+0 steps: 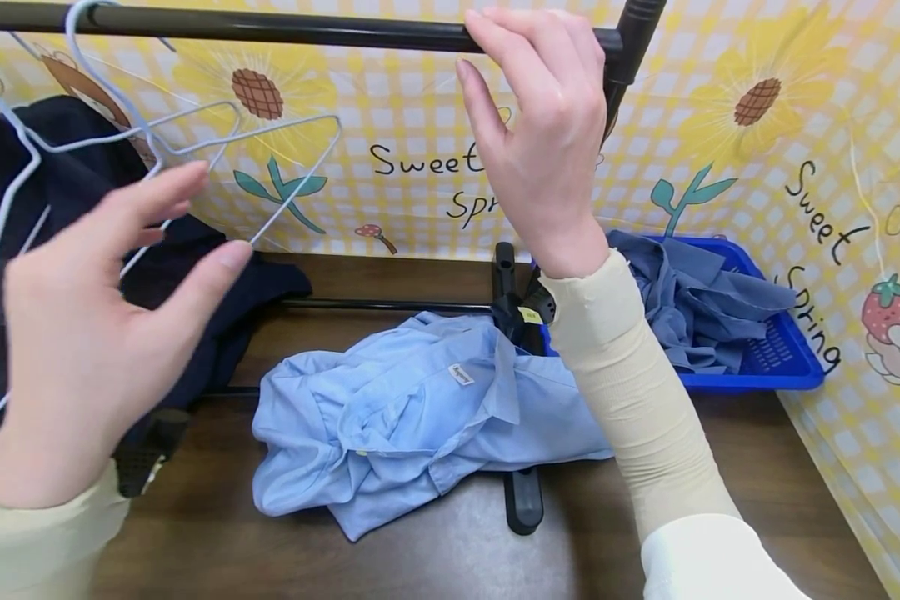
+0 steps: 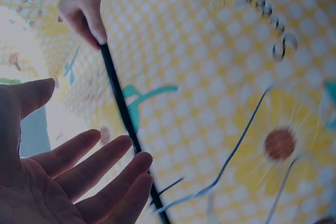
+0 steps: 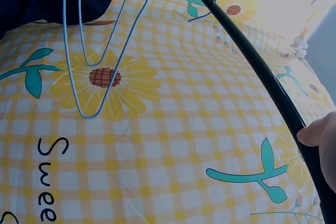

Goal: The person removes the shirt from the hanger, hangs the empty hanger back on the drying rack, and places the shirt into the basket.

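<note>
The shirt (image 1: 420, 408) is light blue; the hangers (image 1: 148, 135), pale blue; the rail (image 1: 307, 28), black; the basket (image 1: 757, 382), bright blue; the cloth (image 1: 697, 292) in it, slate blue; the other garment (image 1: 213, 333), navy; the tabletop (image 1: 727, 475), brown; the backdrop (image 1: 412, 100), yellow-and-white gingham with sunflowers.

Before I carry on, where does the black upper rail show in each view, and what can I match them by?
Head: the black upper rail runs across the top, from the left edge to right of centre.
Left wrist: it slants from the upper left to the bottom middle.
Right wrist: it slants from top centre to the lower right.
Shared landmark: the right hand on it, seen only in part at the right edge in the right wrist view.
</note>
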